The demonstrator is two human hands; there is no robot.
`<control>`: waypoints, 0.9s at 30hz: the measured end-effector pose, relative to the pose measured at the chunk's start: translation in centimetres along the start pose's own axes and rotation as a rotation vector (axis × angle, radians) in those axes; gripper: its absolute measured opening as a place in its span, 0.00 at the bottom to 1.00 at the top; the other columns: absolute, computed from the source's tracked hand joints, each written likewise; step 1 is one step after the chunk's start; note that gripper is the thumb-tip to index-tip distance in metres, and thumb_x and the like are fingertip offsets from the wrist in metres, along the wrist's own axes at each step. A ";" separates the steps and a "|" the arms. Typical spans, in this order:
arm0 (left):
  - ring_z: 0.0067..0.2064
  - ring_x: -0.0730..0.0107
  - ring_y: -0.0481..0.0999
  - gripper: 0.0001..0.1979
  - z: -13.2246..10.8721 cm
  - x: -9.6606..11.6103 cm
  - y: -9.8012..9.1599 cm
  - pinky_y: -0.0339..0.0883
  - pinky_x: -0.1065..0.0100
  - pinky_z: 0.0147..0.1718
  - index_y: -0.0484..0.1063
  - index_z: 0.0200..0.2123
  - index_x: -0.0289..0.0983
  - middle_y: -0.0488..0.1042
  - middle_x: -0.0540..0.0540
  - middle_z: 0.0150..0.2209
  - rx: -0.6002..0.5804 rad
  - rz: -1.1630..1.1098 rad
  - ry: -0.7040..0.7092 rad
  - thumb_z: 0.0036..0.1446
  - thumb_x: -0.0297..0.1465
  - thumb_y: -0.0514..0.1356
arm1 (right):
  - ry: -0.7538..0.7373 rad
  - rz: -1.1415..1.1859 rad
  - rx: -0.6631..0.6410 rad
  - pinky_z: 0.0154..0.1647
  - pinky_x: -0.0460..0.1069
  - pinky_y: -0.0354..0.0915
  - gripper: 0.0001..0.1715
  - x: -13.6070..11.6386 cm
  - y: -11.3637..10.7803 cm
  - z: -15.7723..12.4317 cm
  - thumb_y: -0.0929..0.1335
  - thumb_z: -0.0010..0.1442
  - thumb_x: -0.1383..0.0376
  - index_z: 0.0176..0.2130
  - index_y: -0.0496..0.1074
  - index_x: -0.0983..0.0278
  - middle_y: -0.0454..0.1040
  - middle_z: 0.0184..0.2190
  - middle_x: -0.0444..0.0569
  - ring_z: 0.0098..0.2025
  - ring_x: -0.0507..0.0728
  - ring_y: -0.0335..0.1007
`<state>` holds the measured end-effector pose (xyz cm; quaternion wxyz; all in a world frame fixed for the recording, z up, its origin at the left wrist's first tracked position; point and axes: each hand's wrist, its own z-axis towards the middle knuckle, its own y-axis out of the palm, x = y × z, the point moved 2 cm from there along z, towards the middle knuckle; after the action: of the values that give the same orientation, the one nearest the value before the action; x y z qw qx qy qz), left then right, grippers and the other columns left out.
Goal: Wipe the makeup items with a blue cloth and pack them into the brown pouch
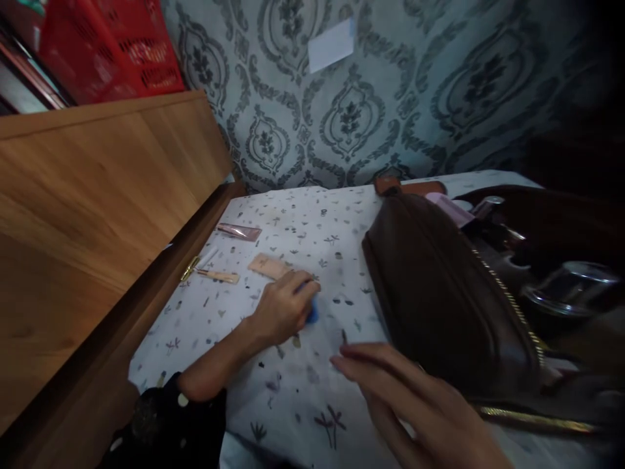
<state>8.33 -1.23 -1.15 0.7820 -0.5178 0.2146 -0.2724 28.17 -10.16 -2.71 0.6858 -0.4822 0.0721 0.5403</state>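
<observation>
My left hand is closed around a small blue item, mostly hidden by the fingers, just above the patterned white cloth. Beside it on the cloth lies a flat peach-coloured packet. My right hand is stretched out with its fingers apart, holding nothing, near a dark brown zip bag. The bag gapes on its right side. Inside it show a pink item and a round clear-lidded container.
Toward the left lie a rosy tube, a slim beige item and a gold-ended item. A wooden panel borders the left side, with a red basket above it. Patterned wallpaper rises behind.
</observation>
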 end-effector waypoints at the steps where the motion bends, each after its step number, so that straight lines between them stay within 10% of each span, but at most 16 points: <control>1: 0.47 0.62 0.76 0.11 -0.3 -0.9 0.2 0.74 0.64 0.43 0.73 0.43 0.35 0.77 0.43 0.45 -0.061 0.040 -0.064 0.62 0.24 0.53 | 0.000 0.034 -0.010 0.45 0.47 0.74 0.23 -0.1 0.2 1.4 0.60 0.66 0.75 0.54 0.71 0.56 0.75 0.50 0.50 0.49 0.53 0.76; 14: 0.49 0.41 0.77 0.17 -7.5 -20.8 -2.1 0.72 0.52 0.41 0.75 0.46 0.27 0.77 0.26 0.44 -0.173 0.352 -1.041 0.59 0.22 0.50 | 0.542 0.637 -0.124 0.28 0.49 0.70 0.17 3.4 8.4 6.7 0.62 0.61 0.58 0.45 0.71 0.65 0.74 0.32 0.50 0.29 0.54 0.71; 27: 0.51 0.60 0.75 0.17 -7.0 -20.3 0.3 0.66 0.65 0.52 0.76 0.49 0.38 0.77 0.43 0.49 -0.199 0.013 -0.677 0.58 0.26 0.55 | 0.365 0.377 -0.156 0.35 0.51 0.69 0.17 4.7 9.4 8.9 0.61 0.59 0.64 0.43 0.74 0.65 0.77 0.37 0.52 0.37 0.58 0.73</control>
<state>-11.33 7.20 -2.91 0.7563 -0.6510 -0.0281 -0.0579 18.69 -0.92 -6.48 0.5095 -0.6012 0.2409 0.5666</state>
